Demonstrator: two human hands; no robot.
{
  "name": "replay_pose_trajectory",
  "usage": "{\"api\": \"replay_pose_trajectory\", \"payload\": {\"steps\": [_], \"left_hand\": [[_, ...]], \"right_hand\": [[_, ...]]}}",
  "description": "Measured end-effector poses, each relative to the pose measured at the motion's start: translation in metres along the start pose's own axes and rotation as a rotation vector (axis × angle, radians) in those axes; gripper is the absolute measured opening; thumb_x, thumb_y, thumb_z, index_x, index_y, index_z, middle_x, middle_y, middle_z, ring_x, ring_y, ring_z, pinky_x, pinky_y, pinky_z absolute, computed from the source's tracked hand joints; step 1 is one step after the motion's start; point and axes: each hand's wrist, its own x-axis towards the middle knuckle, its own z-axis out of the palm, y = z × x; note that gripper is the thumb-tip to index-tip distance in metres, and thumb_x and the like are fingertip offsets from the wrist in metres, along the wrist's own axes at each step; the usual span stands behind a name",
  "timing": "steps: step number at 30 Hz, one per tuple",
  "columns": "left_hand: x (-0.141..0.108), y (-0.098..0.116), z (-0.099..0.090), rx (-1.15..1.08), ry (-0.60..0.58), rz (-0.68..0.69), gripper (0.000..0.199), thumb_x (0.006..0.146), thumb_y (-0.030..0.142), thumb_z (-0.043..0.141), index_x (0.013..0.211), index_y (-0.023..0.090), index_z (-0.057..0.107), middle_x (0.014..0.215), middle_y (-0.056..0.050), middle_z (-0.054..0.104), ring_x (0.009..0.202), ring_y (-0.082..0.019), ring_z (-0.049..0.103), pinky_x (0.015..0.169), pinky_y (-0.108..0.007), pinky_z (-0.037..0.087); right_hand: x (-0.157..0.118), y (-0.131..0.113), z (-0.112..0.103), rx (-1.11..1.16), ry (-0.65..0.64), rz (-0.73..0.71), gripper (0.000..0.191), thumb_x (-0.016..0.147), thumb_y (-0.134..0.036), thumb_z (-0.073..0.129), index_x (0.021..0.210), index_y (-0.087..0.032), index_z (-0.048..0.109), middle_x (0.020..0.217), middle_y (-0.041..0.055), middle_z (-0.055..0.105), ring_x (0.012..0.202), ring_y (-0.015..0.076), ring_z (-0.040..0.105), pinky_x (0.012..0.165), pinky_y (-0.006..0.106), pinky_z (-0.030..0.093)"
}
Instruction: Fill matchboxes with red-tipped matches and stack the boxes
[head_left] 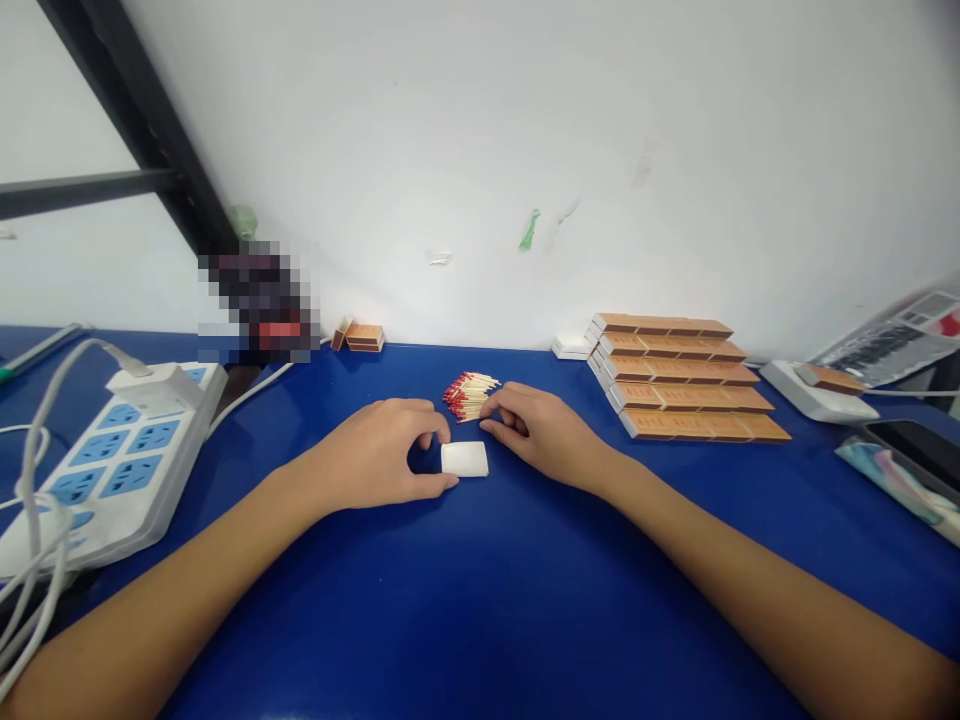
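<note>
A small white matchbox tray (465,459) lies on the blue table, with no matches visible in it. My left hand (379,453) curves around its left end, thumb at the lower corner and fingertips at the upper one. Just beyond the tray is a loose pile of red-tipped matches (470,397), their heads mostly pointing left. At the right side of that pile, my right hand (534,428) has thumb and index finger closed together at the stick ends. How many matches the fingertips hold is hidden.
Stacked brown matchboxes (675,372) rise in steps at the back right, beside white trays (571,347). Two brown matchboxes (363,337) stand by the wall. A power strip (142,450) with cables is at left; a phone (915,452) and a white adapter (814,392) lie right.
</note>
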Motion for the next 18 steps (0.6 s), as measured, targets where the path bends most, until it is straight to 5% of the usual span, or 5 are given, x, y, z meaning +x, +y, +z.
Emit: {"api": "replay_pose_trajectory", "payload": {"steps": [18], "left_hand": [[-0.0006,-0.0003,-0.0002,0.032,0.004,0.029,0.028,0.084,0.047,0.074,0.096,0.022,0.07,0.086,0.0,0.064,0.071,-0.015,0.055,0.064,-0.029,0.041]], "right_hand": [[-0.002,0.0024,0.0005,-0.015,0.026,-0.05,0.006,0.101,-0.02,0.058,0.097,-0.019,0.063,0.087,0.0011,0.058,0.071,0.0139,0.049,0.067,0.026,0.037]]}}
